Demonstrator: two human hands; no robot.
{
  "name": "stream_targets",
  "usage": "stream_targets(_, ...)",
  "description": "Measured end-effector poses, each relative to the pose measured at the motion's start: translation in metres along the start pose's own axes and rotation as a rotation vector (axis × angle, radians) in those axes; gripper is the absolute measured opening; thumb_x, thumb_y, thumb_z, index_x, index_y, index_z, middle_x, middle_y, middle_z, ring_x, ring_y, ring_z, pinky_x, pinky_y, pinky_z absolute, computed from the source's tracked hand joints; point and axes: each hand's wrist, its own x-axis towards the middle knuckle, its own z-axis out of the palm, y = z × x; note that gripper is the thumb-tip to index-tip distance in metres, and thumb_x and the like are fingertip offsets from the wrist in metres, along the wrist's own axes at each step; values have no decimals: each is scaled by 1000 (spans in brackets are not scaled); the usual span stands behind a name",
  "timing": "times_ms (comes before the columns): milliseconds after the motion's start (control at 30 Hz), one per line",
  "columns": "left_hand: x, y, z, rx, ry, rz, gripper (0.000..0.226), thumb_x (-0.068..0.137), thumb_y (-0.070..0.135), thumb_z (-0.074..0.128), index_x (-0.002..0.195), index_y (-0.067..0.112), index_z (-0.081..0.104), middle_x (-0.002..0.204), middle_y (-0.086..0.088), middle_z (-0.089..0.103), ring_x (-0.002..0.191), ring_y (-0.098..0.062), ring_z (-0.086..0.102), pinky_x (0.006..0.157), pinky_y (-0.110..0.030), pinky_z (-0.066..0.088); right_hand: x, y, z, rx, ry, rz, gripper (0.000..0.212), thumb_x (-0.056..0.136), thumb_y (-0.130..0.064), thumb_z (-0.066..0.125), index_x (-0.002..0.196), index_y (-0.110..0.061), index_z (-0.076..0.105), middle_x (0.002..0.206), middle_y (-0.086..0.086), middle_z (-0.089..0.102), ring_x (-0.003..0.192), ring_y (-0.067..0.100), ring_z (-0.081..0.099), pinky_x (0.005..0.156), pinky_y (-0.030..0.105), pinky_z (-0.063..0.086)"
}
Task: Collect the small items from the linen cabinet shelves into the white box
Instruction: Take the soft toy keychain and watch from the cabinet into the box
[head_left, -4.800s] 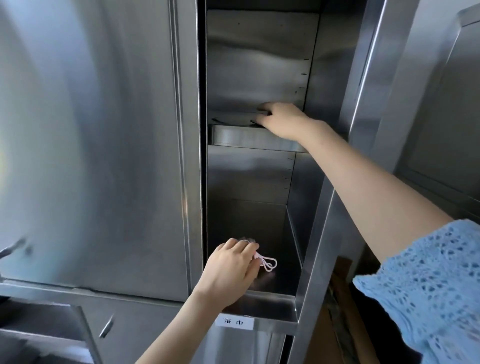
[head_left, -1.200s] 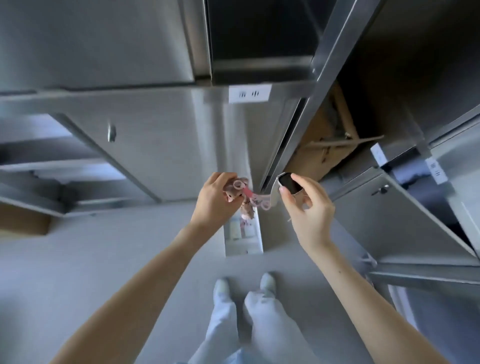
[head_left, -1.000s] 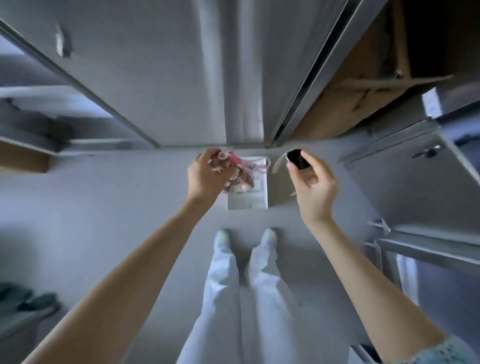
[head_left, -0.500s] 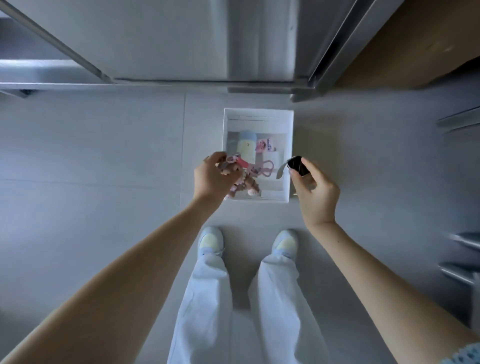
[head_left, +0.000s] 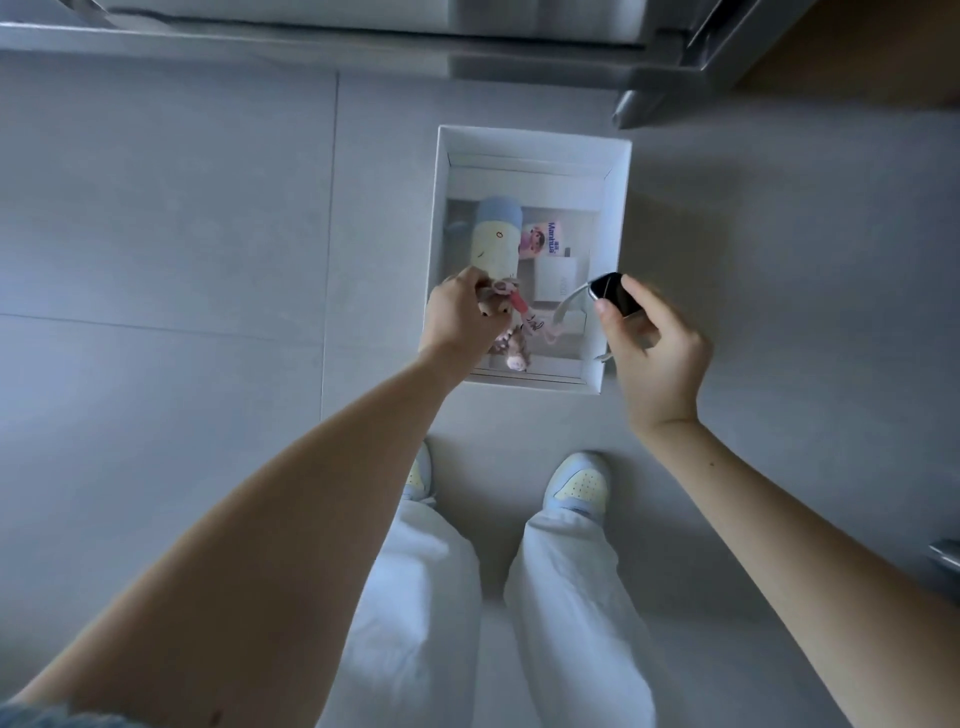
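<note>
Head view: a person stands on a grey tiled floor (head_left: 156, 234), looking straight down past both forearms.
Legs and feet: pale trousers (head_left: 493, 623) and light shoes (head_left: 576, 486), toes pointing at the box; the left shoe is mostly hidden behind the left forearm.
Sleeve: a scrap of blue fabric (head_left: 52, 719), cut off at the lower left corner.
Left hand (head_left: 460, 322): grip closed on a small plush keychain (head_left: 506, 312), brownish-pink with a pink strap and loop dangling below the fingers, held over the near left part of the box. Its figure is blurred and hard to make out.
Right hand (head_left: 654, 348): thumb and fingers clamped on a small black object (head_left: 613, 293) with a silvery-grey band curving off to the left; its kind cannot be told. It hangs over the box's near right edge.
White box (head_left: 615, 249): open-topped, rectangular, resting on the floor just ahead of the shoes.
Box contents: a cream cylinder with a pale blue cap (head_left: 496, 239) lying along the left side, a small pink card with printed lettering (head_left: 543, 239), and a white flat packet (head_left: 558, 278); the near part is screened by the hands.
Cabinet (head_left: 363, 31): only the steel base edge shows, cut off by the top of the frame.
</note>
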Motion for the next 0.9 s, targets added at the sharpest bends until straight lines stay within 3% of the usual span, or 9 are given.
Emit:
stream_targets(167, 1, -5, -7, -5, -41, -15, 49, 72, 23, 80, 115, 7, 64, 110, -11, 67, 97, -25, 62, 71, -19, 38, 7, -3, 13, -4, 2, 23, 30, 87, -19, 70, 108, 2, 70, 95, 12, 74, 77, 23, 66, 73, 23, 49)
stream_targets(333, -8, -4, -37, -2, 64, 126, 55, 70, 21, 80, 121, 10, 61, 119, -8, 63, 99, -28, 61, 76, -19, 39, 9, -12, 26, -12, -1, 55, 31, 86, -20, 71, 107, 3, 70, 93, 13, 74, 74, 15, 61, 72, 10, 43)
stream_targets(467, -6, -16, -51, 15, 117, 192, 69, 74, 28, 77, 136, 12, 50, 134, -4, 54, 117, -22, 56, 91, -19, 40, 6, -14, 45, -1, -4, 98, 31, 84, -21, 73, 106, 2, 70, 95, 13, 74, 79, 21, 66, 73, 20, 50)
stream_targets(567, -1, -32, -46, -4, 111, 123, 82, 76, 30, 78, 145, 14, 37, 148, -2, 43, 132, -18, 44, 102, -17, 30, 7, -10, 62, -8, -15, 73, 30, 83, -18, 73, 105, 2, 70, 102, 11, 73, 87, 19, 65, 77, 21, 49)
stream_targets(667, 6, -47, -33, -28, 80, 75, 88, 77, 30, 79, 149, 13, 31, 152, -3, 38, 138, -17, 37, 105, -14, 24, 8, 3, 80, -19, -24, 85, 29, 86, -16, 71, 108, 3, 67, 104, 13, 70, 91, 26, 65, 80, 30, 51)
stream_targets(733, 9, -59, -22, -56, 69, 71, 88, 76, 26, 80, 149, 14, 32, 150, -3, 41, 137, -17, 39, 106, -15, 26, 4, 15, 93, -32, -40, 117, 27, 86, -13, 71, 108, 3, 66, 102, 15, 69, 92, 26, 63, 82, 23, 46)
stream_targets(833, 10, -70, -10, -143, 54, 60, 92, 72, 26, 80, 150, 22, 30, 148, -1, 45, 135, -17, 43, 108, -33, 40, -3, 33, 106, -81, -114, 164, 25, 85, -9, 70, 107, 4, 66, 100, 17, 68, 91, 29, 63, 81, 11, 37)
stream_targets(900, 8, -72, -11, -152, 48, 66, 92, 73, 24, 79, 150, 24, 29, 147, 0, 46, 131, -17, 47, 104, -37, 45, -4, 38, 109, -102, -161, 183, 25, 84, -5, 69, 106, 7, 66, 100, 20, 67, 91, 32, 63, 79, 7, 34)
